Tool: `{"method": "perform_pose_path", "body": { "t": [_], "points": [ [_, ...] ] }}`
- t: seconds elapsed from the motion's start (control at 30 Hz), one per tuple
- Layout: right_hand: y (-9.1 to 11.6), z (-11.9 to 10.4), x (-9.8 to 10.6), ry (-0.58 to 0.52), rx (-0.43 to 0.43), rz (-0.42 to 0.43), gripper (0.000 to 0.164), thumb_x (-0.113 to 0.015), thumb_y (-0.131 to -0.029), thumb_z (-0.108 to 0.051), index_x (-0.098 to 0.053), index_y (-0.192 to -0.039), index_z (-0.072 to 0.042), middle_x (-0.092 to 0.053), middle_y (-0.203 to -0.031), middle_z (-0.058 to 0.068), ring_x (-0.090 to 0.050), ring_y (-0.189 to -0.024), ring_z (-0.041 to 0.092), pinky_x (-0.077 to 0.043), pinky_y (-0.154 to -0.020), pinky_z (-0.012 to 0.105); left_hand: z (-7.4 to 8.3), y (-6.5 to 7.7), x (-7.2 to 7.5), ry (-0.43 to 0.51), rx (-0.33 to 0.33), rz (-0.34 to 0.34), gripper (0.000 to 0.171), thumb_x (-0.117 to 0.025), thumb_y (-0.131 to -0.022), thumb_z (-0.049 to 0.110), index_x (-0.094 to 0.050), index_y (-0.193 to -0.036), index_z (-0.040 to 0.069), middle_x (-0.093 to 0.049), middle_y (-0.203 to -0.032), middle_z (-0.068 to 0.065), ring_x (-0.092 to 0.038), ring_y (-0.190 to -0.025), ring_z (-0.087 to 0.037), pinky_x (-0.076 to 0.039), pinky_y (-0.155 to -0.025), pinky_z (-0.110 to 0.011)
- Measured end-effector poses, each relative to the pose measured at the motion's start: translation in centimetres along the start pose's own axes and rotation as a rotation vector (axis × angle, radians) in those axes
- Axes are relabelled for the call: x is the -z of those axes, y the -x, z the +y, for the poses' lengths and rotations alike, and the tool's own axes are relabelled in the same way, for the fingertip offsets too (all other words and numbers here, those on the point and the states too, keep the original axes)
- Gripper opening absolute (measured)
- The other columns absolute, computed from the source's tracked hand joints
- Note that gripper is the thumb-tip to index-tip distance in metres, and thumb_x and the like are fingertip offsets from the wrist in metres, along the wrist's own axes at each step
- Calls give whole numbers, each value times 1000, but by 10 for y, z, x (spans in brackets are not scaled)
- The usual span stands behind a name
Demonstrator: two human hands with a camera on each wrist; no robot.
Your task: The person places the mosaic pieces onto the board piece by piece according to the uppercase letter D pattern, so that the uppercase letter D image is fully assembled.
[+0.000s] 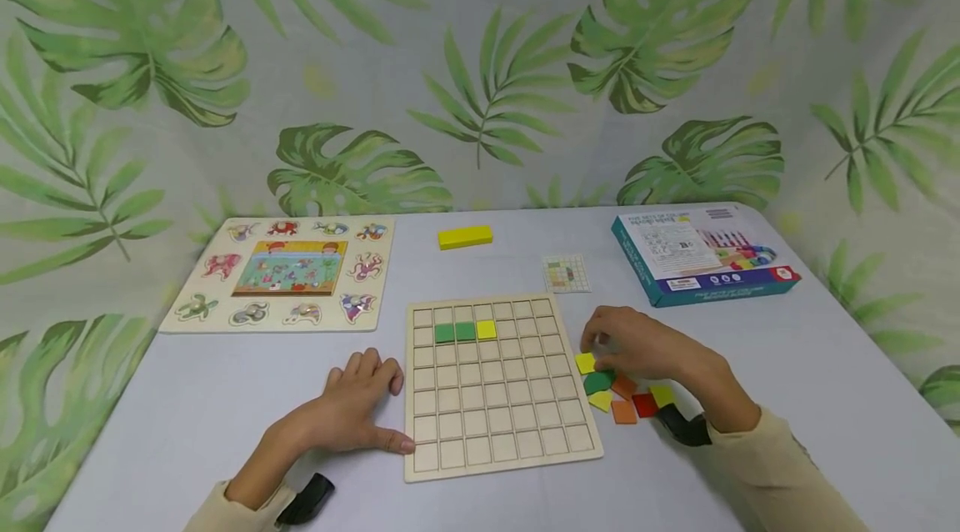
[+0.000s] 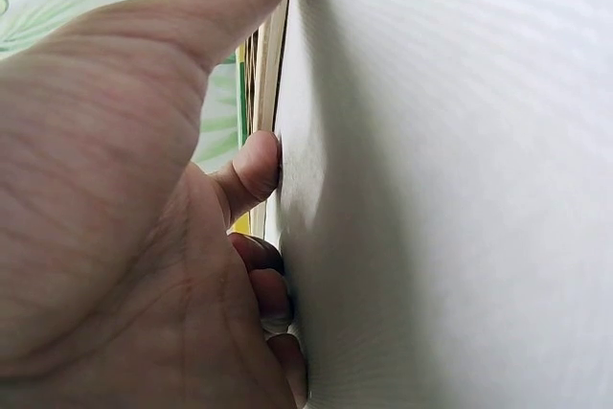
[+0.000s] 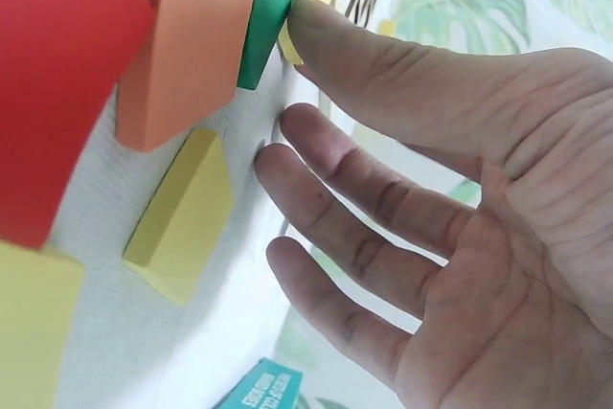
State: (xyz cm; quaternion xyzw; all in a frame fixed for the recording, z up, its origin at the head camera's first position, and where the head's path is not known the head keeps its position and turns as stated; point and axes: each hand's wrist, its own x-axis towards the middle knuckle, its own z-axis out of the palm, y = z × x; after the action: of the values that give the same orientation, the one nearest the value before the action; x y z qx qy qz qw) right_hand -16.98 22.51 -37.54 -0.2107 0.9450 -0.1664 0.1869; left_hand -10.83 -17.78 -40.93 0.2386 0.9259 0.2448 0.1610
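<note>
A light wooden grid board lies on the table, with two green tiles and one yellow tile side by side in its second row. My left hand rests at the board's left edge, its thumb on the near corner; the left wrist view shows the fingertips down on the cloth. Beyond the right edge my right hand reaches over loose tiles. Its thumb tip is right at a loose yellow tile, beside a green tile. The index finger is hidden in the right wrist view; I cannot tell whether it pinches that tile.
Orange, red and more yellow tiles lie under the right wrist. A small pattern card lies behind the board. Farther back are a yellow block, a sea-animal puzzle board at left and a teal box at right.
</note>
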Motion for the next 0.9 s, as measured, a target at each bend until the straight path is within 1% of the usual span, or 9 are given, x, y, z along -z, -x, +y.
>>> {"method": "perform_pose_path", "body": {
  "t": [0.13,0.27,0.37,0.47,0.6,0.63,0.77,0.9],
  "points": [
    [0,-1,-2,4,-6,-6,17,-80,-84,-12,-71,-96,-20,-64,-105,0,-57,-100,20,-52,-92,45,-2,1,-2,5,-11,-1,68,-81,-69,63,-39,-100,20,-29,-95,-2,-28,-91,-21,-18,-70,-38],
    [-1,-1,-3,26,-13,-13,17,-80,-85,-13,-67,-94,-20,-62,-102,-1,-56,-98,20,-51,-93,45,-5,0,-4,-11,-30,19,67,-80,-70,64,-39,-100,20,-29,-95,0,-28,-91,-20,-18,-70,-38],
    [-3,0,-2,45,-17,-15,18,-80,-85,-14,-65,-94,-20,-60,-100,-2,-53,-96,19,-50,-92,44,-6,-1,-4,-22,-31,36,67,-80,-69,65,-40,-99,21,-29,-94,0,-28,-92,-19,-18,-70,-37],
    [-3,1,-2,51,-6,-16,18,-79,-85,-14,-66,-94,-21,-61,-100,-4,-54,-95,18,-50,-93,43,-7,-2,-6,-20,-25,32,67,-80,-69,66,-40,-99,21,-30,-94,0,-28,-91,-20,-18,-70,-37],
    [-2,1,-1,36,29,-22,17,-78,-86,-13,-65,-94,-21,-64,-99,-5,-56,-94,17,-52,-92,43,-7,-3,-8,-13,-3,7,68,-80,-68,66,-40,-99,21,-30,-95,-1,-28,-91,-20,-18,-70,-38],
    [-2,0,0,25,28,-24,17,-78,-86,-13,-65,-93,-21,-64,-98,-5,-56,-93,17,-52,-91,42,-7,-3,-8,-15,-1,6,68,-80,-68,66,-40,-99,21,-30,-95,-1,-28,-92,-20,-18,-70,-38],
    [-2,-1,5,7,73,-25,15,-78,-87,-15,-63,-89,-20,-64,-92,-6,-57,-89,15,-52,-87,40,-5,-4,-6,-34,-5,8,69,-80,-68,66,-39,-100,21,-30,-95,-1,-28,-91,-20,-18,-71,-38],
    [-3,-4,8,19,104,-17,16,-78,-87,-17,-63,-88,-20,-63,-87,-8,-57,-84,13,-53,-83,35,-5,-3,-4,-37,4,7,69,-80,-68,66,-39,-100,21,-30,-95,-1,-28,-92,-21,-19,-71,-38]
  ]
}}
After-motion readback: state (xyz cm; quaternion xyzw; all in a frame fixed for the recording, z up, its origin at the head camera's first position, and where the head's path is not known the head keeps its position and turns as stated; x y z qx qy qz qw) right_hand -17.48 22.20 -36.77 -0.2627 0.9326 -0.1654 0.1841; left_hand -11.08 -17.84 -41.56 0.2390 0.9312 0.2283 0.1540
